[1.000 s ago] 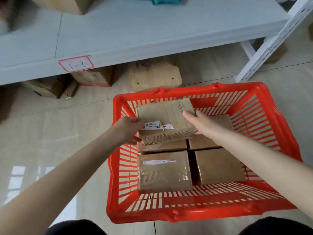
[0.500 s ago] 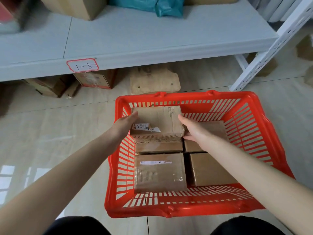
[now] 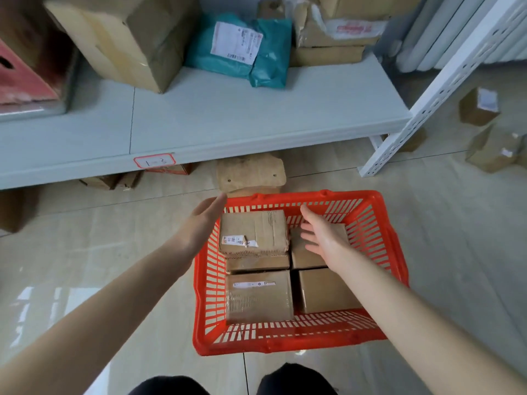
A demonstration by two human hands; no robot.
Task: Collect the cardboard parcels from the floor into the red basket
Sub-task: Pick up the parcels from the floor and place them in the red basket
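Far left on the shelf (image 3: 228, 118) there's a pink box (image 3: 22, 75), then a big brown box (image 3: 125, 38) lying tilted. Under the shelf, a couple of cartons (image 3: 111, 181) on the floor, and a red-edged tag (image 3: 154, 161) stuck on the shelf lip.

Left hand (image 3: 204, 223) is flat, fingers straight and together, palm facing right, holding nothing. It's at the basket's (image 3: 209, 295) back-left corner, just beside the top parcel (image 3: 253, 232); can't tell if it's actually touching.

Above that, a teal bag (image 3: 242, 49) with a white label sits on the shelf, and a cardboard scrap (image 3: 251, 173) lies on the floor right behind the basket.

The basket sits on the floor between the arms, parcels inside. The top parcel sits at the back left, stacked on a lower parcel (image 3: 256, 265). In front of those is the front-left parcel (image 3: 258, 297), with the front-right parcel (image 3: 325, 289) next to it. The back-right parcel (image 3: 305, 256) is partly hidden by the right hand (image 3: 322, 238), which is over it with fingers spread wide, gripping nothing.

Further right there's the white post (image 3: 445, 89), and two floor parcels (image 3: 479, 106) past it, well away from the basket.
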